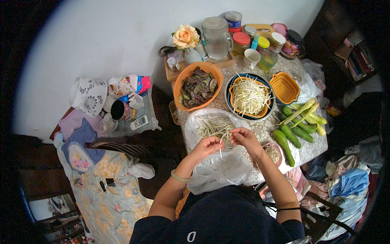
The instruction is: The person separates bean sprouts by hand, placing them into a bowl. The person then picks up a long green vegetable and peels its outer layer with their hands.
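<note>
My left hand (210, 146) pinches a white bean sprout (220, 150) that hangs down from its fingers. Close to its right, my right hand (242, 138) has thumb and forefinger together near the sprout's upper part; whether it grips anything there is too small to tell. Both hands are above a white plastic bag (192, 125) lying open with more bean sprouts (213, 125) inside. Beyond it, an orange basket (232, 102) heaped with bean sprouts (250, 95) sits inside a metal-rimmed bowl (227, 91). A small pink-rimmed dish (281, 164) with sprout scraps lies partly behind my right forearm.
An orange plastic basin (178, 94) of purplish flat bean pods stands at the back left of the table. Green cucumbers (289, 135) lie at the right, below an empty orange basket (285, 87). Jars, a mug (252, 58) and a glass pitcher (215, 39) stand along the back.
</note>
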### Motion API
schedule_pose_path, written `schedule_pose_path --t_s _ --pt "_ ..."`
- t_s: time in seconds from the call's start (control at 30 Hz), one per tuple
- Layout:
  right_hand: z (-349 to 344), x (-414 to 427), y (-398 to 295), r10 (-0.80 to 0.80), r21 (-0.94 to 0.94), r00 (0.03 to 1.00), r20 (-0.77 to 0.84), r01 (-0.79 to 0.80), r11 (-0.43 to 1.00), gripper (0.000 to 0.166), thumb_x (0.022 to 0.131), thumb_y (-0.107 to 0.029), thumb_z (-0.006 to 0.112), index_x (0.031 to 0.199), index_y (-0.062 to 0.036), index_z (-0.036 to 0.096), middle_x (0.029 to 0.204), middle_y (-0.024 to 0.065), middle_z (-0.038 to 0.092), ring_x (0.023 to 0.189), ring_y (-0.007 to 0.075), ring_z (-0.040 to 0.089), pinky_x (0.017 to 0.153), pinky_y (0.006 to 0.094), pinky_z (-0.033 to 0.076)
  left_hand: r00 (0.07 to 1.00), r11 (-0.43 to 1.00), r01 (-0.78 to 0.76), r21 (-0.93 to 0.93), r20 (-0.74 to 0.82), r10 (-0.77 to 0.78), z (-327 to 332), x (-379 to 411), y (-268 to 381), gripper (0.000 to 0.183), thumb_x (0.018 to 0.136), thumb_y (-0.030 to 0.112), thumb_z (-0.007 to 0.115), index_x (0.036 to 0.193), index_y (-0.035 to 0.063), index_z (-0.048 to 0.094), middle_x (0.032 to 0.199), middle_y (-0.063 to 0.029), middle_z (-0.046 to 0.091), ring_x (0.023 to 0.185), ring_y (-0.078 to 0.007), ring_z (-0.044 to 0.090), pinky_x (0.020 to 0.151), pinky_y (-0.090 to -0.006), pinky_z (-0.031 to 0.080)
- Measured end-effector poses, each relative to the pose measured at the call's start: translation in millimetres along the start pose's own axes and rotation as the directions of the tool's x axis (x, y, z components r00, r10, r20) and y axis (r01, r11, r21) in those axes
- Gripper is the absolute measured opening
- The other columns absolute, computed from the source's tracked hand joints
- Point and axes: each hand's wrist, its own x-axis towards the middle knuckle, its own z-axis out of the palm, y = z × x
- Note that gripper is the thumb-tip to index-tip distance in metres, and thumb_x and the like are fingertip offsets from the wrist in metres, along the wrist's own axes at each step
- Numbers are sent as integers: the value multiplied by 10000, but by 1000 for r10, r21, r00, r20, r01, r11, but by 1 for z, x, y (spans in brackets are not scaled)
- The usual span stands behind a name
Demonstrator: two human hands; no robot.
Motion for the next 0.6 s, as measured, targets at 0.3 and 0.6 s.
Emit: schedule_pose_path --t_s 0.3,0.6 --pt "0 11 -20 122 -113 965 234 -97 989 245 835 -190 526 988 0 553 794 32 595 669 94 572 603 211 475 998 997 51 60 38 -53 -5 -9 4 130 811 128 542 889 30 577 701 30 542 521 -10 359 461 -152 285" --pt "-2 -11 -13 244 -354 923 296 -131 926 141 790 -88 556 894 3 587 738 42 593 602 97 565 541 213 469 989 972 94 216 93 -117 -4 -17 -7 144 803 158 569 872 34 597 723 33 562 629 -26 461 538 -164 353"
